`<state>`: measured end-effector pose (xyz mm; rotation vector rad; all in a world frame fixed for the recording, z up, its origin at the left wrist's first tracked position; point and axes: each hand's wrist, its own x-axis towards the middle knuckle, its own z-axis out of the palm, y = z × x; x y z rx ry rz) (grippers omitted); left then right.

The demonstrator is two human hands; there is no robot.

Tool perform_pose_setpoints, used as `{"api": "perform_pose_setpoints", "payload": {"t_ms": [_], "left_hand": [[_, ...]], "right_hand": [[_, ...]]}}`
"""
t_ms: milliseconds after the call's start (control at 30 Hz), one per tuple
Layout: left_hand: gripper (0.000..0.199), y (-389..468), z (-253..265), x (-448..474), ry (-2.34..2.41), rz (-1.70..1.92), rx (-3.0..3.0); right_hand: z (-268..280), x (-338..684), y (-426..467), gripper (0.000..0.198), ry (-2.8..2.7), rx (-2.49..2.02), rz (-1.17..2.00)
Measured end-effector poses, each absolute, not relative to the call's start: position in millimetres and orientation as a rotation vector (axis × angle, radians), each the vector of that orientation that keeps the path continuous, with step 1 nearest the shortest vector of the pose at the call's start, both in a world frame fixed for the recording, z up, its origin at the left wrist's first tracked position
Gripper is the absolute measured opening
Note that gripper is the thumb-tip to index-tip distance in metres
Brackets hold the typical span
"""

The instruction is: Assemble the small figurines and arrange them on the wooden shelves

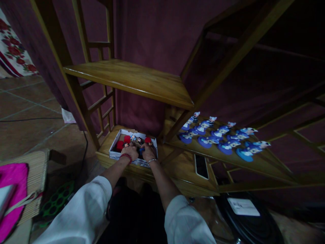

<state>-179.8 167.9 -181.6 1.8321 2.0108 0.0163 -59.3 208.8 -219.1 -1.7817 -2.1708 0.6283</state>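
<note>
A shallow white cardboard box point(113, 145) sits on the lower wooden shelf. Small figurines lie in it, with red parts point(127, 139) and dark and light-blue parts showing. My left hand point(130, 153), with a red bead bracelet, reaches over the front of the box, fingers curled down among the figurines. Beside it, my right hand point(148, 152), wearing a pale bracelet, has its fingers bent inward near a small dark-blue piece point(141, 149). Both hands look closed, but what lies under their fingertips is hidden.
Several purple-blue figurines point(221, 131) stand in rows on the right shelf. A phone point(201, 166) lies on the lower shelf. An upper shelf board point(132, 76) overhangs the box. A black round-lidded object point(251, 220) is at lower right, a bamboo seat point(38, 176) at left.
</note>
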Motion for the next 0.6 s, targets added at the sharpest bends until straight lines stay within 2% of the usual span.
{"api": "perform_pose_setpoints", "payload": {"t_ms": [333, 600], "left_hand": [[0.032, 166.2, -179.7, -180.8, 1.982, 0.034, 1.852], [0.033, 165.5, -179.7, -180.2, 2.007, 0.065, 1.840]], "right_hand": [[-213.7, -57.5, 208.3, 0.024, -2.102, -1.805, 0.644], [-221.8, -54.6, 212.1, 0.026, -1.984, -1.641, 0.860]]}}
